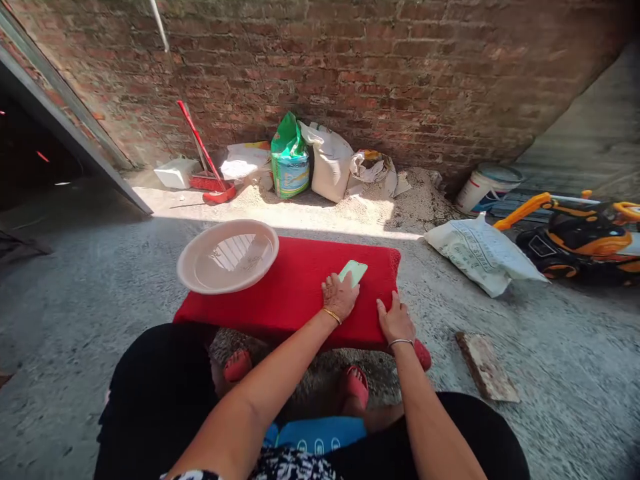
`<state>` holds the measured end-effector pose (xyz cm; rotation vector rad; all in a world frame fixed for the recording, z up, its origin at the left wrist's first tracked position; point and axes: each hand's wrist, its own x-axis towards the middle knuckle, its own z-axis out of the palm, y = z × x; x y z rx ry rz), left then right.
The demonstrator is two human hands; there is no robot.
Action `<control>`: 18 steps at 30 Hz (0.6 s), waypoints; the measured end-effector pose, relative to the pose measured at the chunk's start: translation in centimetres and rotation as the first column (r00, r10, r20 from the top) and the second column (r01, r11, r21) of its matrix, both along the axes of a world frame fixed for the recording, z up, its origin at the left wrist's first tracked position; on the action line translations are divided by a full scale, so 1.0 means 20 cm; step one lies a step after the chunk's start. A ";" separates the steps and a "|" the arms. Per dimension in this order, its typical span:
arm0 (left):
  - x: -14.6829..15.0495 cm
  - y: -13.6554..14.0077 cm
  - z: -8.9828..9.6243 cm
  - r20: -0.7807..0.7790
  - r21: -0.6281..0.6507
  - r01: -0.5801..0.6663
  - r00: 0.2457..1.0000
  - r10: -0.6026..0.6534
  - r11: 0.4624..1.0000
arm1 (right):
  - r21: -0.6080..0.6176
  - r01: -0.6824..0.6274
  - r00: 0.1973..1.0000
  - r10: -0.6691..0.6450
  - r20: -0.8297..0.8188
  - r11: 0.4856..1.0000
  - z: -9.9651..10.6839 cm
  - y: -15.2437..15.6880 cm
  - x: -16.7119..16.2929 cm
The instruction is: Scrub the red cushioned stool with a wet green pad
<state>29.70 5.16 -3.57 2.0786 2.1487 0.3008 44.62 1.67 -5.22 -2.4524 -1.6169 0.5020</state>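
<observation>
A red cloth [305,273] is spread over a low bench and hangs down its sides. My left hand [341,297], with a gold bangle at the wrist, is pressed over a flat pale green block [355,271] on the cloth; its exact kind I cannot make out. At the cloth's right edge is my right hand [397,323], wearing a silver bangle. Its thumb rests on top and its fingers curl over the side, gripping the cloth. A wide pale basin [187,270] holding water stands on the cloth's left end.
A red-handled dustpan [220,193], a green bag [291,170] and a white sack [331,163] stand along the brick wall. To the right are another sack [480,253], a bucket [485,190], a toy excavator [590,237] and a loose brick [487,367].
</observation>
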 end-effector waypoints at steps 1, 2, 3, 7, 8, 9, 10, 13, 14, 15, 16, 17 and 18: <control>-0.03 0.04 0.01 -0.022 -0.012 -0.090 0.996 0.090 0.996 | 0.000 -0.003 1.000 0.003 -0.001 1.000 0.00 0.00 0.00; -0.05 0.08 0.01 -0.040 -0.012 -0.148 0.988 0.147 0.989 | 0.000 -0.007 1.000 0.007 -0.003 1.000 -0.01 0.01 0.00; -0.05 0.11 0.00 -0.054 -0.010 -0.180 0.982 0.179 0.984 | 0.003 -0.007 1.000 0.007 -0.001 1.000 -0.01 0.01 0.01; 0.07 0.10 -0.02 -0.078 -0.002 -0.058 0.995 0.057 0.998 | 0.016 0.002 1.000 -0.003 0.013 1.000 -0.01 0.01 0.01; 0.12 0.09 -0.02 -0.070 -0.016 0.016 0.997 -0.017 1.000 | 0.009 0.001 1.000 -0.001 0.011 1.000 -0.01 0.01 0.01; 0.18 0.07 -0.01 -0.055 -0.034 0.094 0.994 -0.096 0.995 | -0.004 -0.004 1.000 0.004 0.005 1.000 -0.01 0.01 0.01; 0.23 0.07 0.00 -0.035 -0.054 0.165 0.985 -0.167 0.985 | -0.018 -0.011 1.000 0.011 -0.002 1.000 -0.01 0.01 0.01; 0.31 0.11 0.03 0.006 -0.075 0.254 0.967 -0.255 0.964 | -0.038 -0.021 1.000 0.021 -0.008 0.999 0.00 0.01 0.02; 0.32 0.15 0.05 0.007 -0.069 0.235 0.972 -0.236 0.969 | -0.033 -0.019 1.000 0.018 -0.003 0.999 0.00 0.01 0.02; 0.31 0.20 0.06 0.005 -0.063 0.197 0.980 -0.197 0.978 | -0.024 -0.015 1.000 0.015 0.004 1.000 -0.01 0.01 0.02; 0.29 0.25 0.08 0.001 -0.056 0.143 0.990 -0.143 0.988 | -0.013 -0.013 1.000 0.013 0.012 1.000 -0.01 0.01 0.02; 0.26 0.31 0.08 -0.005 -0.048 0.081 0.997 -0.081 0.996 | -0.001 -0.011 1.000 0.011 0.018 1.000 -0.01 0.01 0.02; 0.24 0.36 0.09 -0.011 -0.042 0.018 1.000 -0.018 0.999 | 0.011 -0.010 1.000 0.009 0.023 1.000 -0.02 0.01 0.02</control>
